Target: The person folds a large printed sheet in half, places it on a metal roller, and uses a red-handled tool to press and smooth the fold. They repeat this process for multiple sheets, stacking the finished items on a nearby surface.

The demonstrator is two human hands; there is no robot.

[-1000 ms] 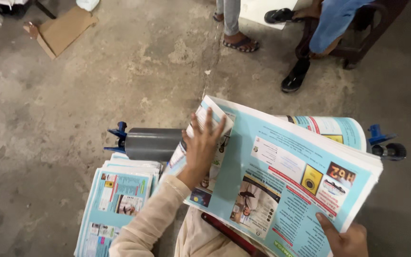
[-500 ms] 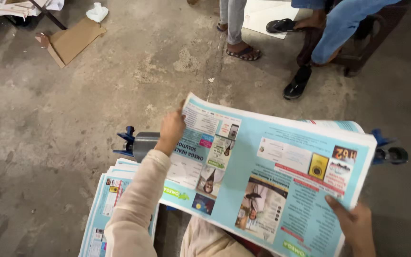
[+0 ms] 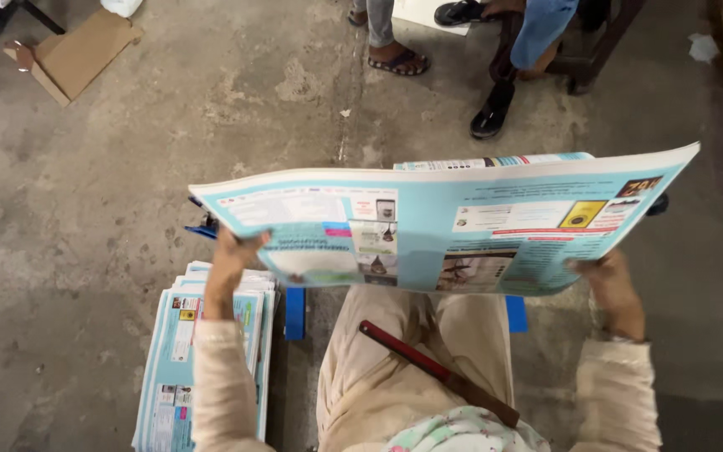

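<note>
**Both hands lifting a wide printed sheet over my lap**

I hold a large light-blue printed sheet [image 3: 453, 222] up in front of me, nearly level, so that I see it from its near edge across to the far one. My left hand [image 3: 232, 259] grips the sheet's left near corner, the fingers closed round the edge from beneath. My right hand [image 3: 608, 280] grips the sheet's right near edge in the same way, fingers curled onto the paper. Both sleeves are pale beige.

Under the sheet, between my two hands, lie my knees in beige trousers, and across them rests a long dark red stick [image 3: 437, 372], slanting away from the sheet toward my right hip. Just beyond the sheet's far edge, another printed sheet [image 3: 495, 161] shows as a thin strip. Below the sheet's left corner, beside my left arm, a stack of similar blue sheets [image 3: 182, 351] lies on the concrete floor [image 3: 85, 209]. Blue metal parts [image 3: 294, 311] show beneath the sheet, next to that stack.

Well beyond the sheet, at the far left, a flattened piece of cardboard [image 3: 81, 52] lies on the floor. Past the sheet's far edge, a sandalled foot [image 3: 399, 60] and a black shoe [image 3: 491, 113] belong to other people.
</note>
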